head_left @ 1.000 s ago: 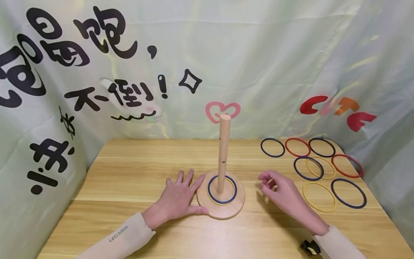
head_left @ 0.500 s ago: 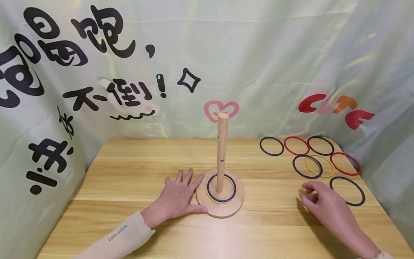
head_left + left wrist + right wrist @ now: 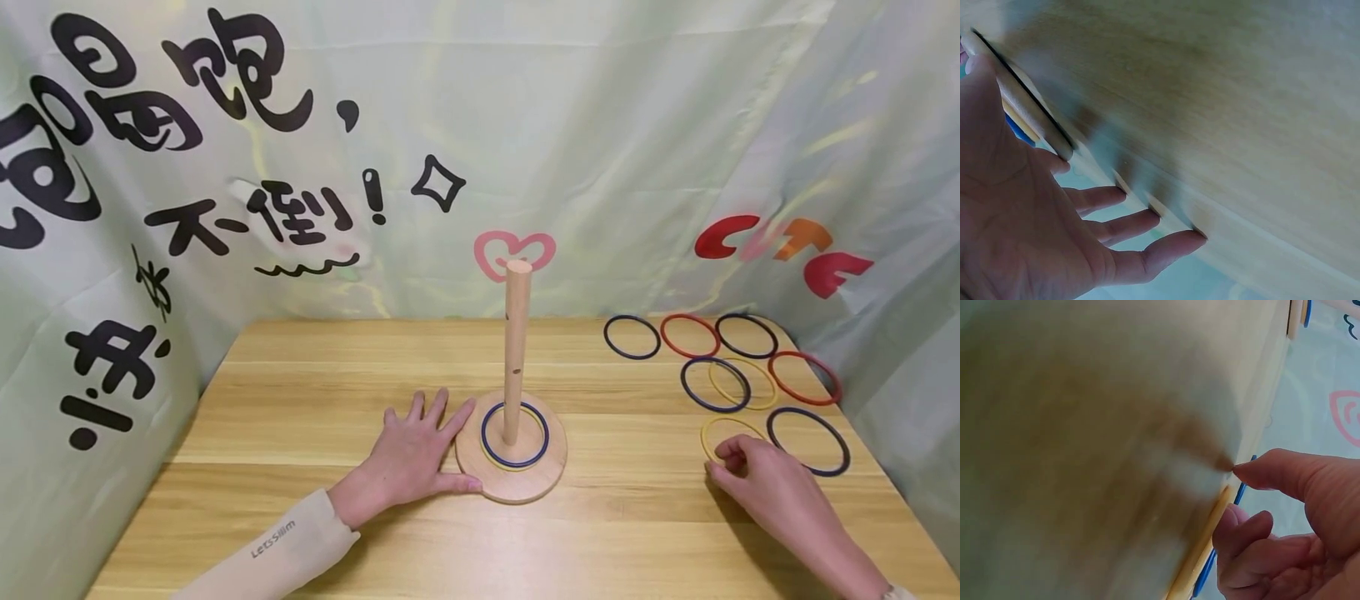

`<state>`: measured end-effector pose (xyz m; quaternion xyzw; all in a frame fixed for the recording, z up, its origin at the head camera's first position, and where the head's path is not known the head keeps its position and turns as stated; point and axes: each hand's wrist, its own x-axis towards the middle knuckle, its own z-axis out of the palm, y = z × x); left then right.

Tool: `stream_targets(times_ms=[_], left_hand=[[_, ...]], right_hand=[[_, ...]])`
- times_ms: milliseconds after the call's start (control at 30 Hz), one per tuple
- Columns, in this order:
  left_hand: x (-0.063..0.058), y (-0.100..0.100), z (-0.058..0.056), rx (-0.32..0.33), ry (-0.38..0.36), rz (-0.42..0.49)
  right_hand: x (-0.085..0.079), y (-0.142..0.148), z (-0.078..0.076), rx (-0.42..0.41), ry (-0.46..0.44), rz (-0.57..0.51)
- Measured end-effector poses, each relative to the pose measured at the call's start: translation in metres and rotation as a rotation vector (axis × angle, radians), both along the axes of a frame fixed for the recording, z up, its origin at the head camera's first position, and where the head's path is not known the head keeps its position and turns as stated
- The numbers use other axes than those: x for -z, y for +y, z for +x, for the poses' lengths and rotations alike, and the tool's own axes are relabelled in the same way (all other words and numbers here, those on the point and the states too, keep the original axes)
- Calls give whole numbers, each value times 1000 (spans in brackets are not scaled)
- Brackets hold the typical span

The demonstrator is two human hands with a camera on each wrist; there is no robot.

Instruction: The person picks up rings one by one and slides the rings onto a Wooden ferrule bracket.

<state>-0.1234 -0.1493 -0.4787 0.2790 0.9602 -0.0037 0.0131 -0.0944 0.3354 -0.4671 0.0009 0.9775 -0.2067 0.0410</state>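
Observation:
A wooden post (image 3: 516, 350) stands on a round wooden base (image 3: 553, 475), with a blue ring (image 3: 547, 437) over a yellow one lying around its foot. My left hand (image 3: 411, 458) is spread at the base's left side, thumb on its rim and fingertips on the table. Over the near edge of a yellow ring (image 3: 731, 418) is my right hand (image 3: 772, 483), partly covering it. The right wrist view shows this ring (image 3: 1200, 550) flat on the table, with a gap between the thumb (image 3: 1279, 472) and the curled fingers (image 3: 1244, 540) beside it.
A dark blue ring (image 3: 847, 450) lies right of my right hand. Farther back, a blue ring (image 3: 684, 390) overlaps a yellow ring (image 3: 774, 390), with red rings (image 3: 690, 315) and other dark blue ones around them. A printed curtain (image 3: 600, 125) hangs behind the wooden table (image 3: 315, 367).
My right hand has moved right and slightly forward from beside the post to the near yellow ring, then a little back toward me. The left hand stays at the base.

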Motion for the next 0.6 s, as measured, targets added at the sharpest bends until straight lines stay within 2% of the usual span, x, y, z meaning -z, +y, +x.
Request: stream_targets(times_ms=[333, 467, 600], left_hand=[[0, -1, 0, -3, 3, -6], [0, 0, 0, -2, 1, -5], [0, 0, 0, 2, 2, 2]], right_hand=[[-2, -7, -6, -35, 27, 14], [-1, -9, -3, -35, 47, 30], [-2, -14, 2, -39, 123, 29]])
